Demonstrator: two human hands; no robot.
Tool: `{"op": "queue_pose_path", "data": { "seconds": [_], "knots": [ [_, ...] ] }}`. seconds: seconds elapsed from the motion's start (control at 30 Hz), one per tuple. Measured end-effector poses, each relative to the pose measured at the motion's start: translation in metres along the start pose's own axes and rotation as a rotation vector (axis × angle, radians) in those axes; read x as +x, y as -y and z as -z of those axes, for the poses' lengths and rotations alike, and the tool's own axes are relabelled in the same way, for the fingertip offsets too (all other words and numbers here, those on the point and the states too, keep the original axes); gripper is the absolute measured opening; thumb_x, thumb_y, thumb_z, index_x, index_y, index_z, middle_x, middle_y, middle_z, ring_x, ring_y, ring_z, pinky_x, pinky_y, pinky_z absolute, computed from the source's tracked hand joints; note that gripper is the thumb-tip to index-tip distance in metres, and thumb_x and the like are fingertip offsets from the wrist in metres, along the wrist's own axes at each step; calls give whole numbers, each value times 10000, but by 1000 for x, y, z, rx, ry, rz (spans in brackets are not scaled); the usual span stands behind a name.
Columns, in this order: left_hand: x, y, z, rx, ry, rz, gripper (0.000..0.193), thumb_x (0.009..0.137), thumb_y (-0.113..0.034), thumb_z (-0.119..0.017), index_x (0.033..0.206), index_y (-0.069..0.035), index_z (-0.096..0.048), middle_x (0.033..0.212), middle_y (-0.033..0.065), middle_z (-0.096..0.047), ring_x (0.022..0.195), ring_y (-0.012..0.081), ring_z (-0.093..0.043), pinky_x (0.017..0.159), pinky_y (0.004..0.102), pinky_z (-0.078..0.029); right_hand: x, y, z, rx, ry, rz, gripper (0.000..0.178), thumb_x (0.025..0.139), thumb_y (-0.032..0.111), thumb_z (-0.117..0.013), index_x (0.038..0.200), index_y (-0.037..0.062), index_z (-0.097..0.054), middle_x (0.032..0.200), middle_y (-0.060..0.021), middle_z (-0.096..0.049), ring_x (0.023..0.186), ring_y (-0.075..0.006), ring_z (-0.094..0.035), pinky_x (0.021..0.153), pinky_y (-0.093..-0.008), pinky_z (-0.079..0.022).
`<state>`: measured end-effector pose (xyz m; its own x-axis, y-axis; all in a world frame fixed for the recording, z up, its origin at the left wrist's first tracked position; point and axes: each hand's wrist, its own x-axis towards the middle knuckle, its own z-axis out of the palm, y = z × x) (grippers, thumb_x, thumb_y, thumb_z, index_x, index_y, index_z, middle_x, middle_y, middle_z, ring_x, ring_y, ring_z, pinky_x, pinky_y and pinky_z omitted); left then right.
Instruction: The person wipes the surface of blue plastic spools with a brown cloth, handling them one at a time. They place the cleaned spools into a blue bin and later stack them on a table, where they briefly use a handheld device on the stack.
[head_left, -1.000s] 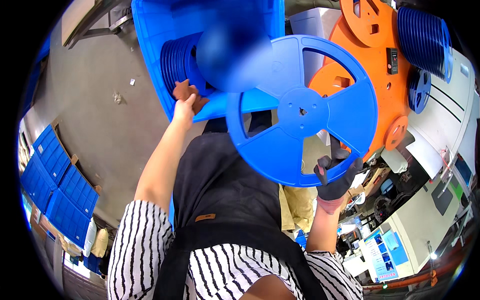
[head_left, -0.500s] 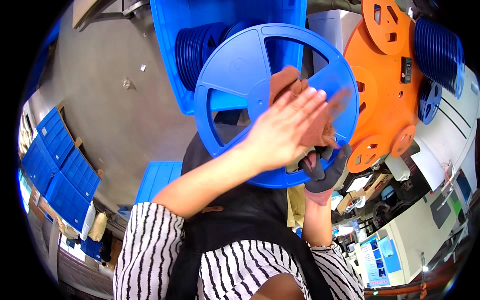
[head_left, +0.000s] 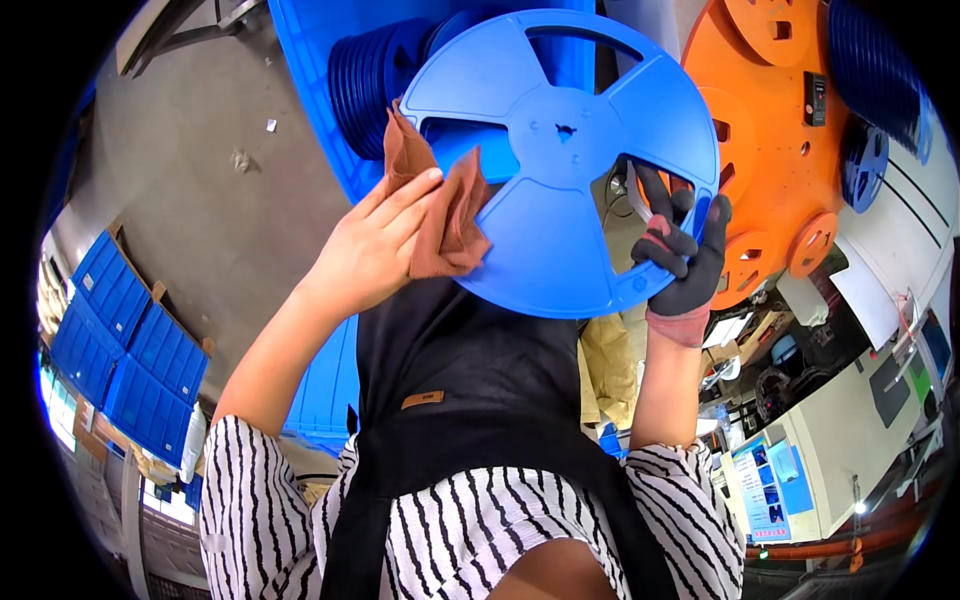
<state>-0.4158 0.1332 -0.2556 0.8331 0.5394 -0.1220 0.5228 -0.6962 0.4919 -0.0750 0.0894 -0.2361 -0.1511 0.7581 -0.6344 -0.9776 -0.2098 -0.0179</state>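
A large blue plastic reel (head_left: 545, 245) with wide cut-out windows is held up in front of my black apron. My right hand (head_left: 680, 250), in a dark grey and pink glove, grips its right rim, with fingers through a window. My bare left hand (head_left: 375, 240) is closed on a brown cloth (head_left: 452, 225), which lies against the reel's left edge. Part of the cloth sticks up above my fingers. The thumb of my left hand is hidden.
Behind the reel stands a blue bin (head_left: 310, 60) holding several stacked dark blue reels (head_left: 362, 95). To the right is an orange machine plate (head_left: 770, 170) with orange discs, with more blue reels (head_left: 865, 170) beside it. Blue crates (head_left: 125, 330) are stacked at far left.
My left hand and the cloth have moved from the reel's middle to its left edge, uncovering the hub. The reel sits a little higher, and its windows have turned.
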Motion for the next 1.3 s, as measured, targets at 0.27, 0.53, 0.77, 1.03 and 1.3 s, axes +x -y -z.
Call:
{"op": "queue_pose_path", "data": {
  "seconds": [0.27,0.53,0.77,1.03,1.3],
  "knots": [
    [-15,-6,0,-1199,-33,1024,280,913,-36,-522,1182,28,-567,1205,136,-614,1158,267,-577,940,373,-472,16,-7,-20,-112,290,-11,737,974,509,-411,1499,27,-223,1570,-214,-158,1461,-359,-145,1184,-476,-171],
    [-48,-1,-56,-2045,-447,1002,582,828,-183,-714,1314,-6,-446,1189,196,-602,1113,317,-600,1006,466,-461,-12,-10,10,-240,7,94,664,977,520,-368,1423,28,-382,1509,-195,-336,1365,-364,-380,1142,-481,-297],
    [-53,17,-70,-2010,-461,979,509,858,-197,-679,1279,-4,-468,1147,183,-630,1097,308,-614,983,458,-473,-12,-21,13,-238,-42,51,628,979,494,-383,1402,31,-415,1486,-167,-386,1348,-360,-404,1134,-492,-308],
    [28,80,-155,-1578,-256,1174,183,915,-155,-601,1019,-5,-616,835,89,-653,713,195,-611,626,368,-470,-9,-38,24,-389,-215,-30,559,980,474,-423,1358,64,-465,1441,-138,-450,1328,-316,-431,1041,-462,-410],
    [68,118,-275,-723,12,1101,346,898,-223,-510,1182,-25,-496,1161,131,-479,1028,309,-437,868,465,-327,16,35,11,-548,-129,-22,580,996,419,-439,1408,15,-381,1412,-125,-459,1288,-293,-468,1102,-433,-340]
  ]
}}
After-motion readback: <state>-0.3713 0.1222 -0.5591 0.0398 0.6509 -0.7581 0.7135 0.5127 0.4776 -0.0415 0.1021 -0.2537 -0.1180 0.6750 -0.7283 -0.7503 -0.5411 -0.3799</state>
